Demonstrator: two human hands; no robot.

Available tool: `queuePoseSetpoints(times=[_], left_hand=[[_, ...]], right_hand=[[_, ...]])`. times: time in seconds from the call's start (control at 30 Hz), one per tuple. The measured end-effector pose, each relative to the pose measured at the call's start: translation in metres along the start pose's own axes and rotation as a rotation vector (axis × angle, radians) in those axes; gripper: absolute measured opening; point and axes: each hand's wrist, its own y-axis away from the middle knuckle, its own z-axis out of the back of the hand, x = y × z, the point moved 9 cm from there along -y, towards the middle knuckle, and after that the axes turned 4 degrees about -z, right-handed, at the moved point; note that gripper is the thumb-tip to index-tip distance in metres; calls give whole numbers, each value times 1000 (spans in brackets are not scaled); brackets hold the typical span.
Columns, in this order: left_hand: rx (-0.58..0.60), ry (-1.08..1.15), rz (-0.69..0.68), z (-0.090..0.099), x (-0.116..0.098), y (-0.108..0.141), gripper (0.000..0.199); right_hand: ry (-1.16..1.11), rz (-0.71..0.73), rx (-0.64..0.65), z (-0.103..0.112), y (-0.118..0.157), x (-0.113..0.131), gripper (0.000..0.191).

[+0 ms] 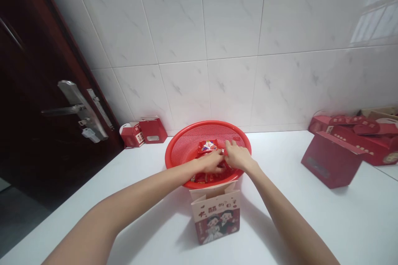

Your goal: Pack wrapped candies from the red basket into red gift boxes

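Both hands are inside a red plastic colander [174, 153] that holds several shiny red packets [207, 145]. My left hand [213, 162] reaches in from the left with curled fingers among the packets; what lies under its fingertips is hidden. Close beside it, my right hand [236, 155] bends over the colander's right side, its fingers closed towards the packets. Whether it grips one cannot be made out. In front of the colander an open-topped cardboard gift box [217, 219] stands upright, printed with a cartoon couple; its inside is mostly hidden.
A dark red box [331, 159] stands on the right of the white table [146, 215], before a pile of red boxes [360, 132]. Two small red boxes [154, 130] stand at the back left. Behind are a tiled wall [230, 87] and a dark door [40, 62].
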Motion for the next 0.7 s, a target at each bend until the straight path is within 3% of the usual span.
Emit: queuePoseSetpoints(times=[0.2, 0.53, 0.7], left_hand=[[-166, 78, 97, 23, 28, 3, 25], [-424, 318, 153, 58, 37, 13, 37], [-422, 382, 182, 61, 43, 13, 43]], right_hand=[[6, -4, 0, 4, 5, 2, 42], [-6, 14, 7, 2, 4, 3, 49], [-30, 12, 3, -1, -2, 0, 49]])
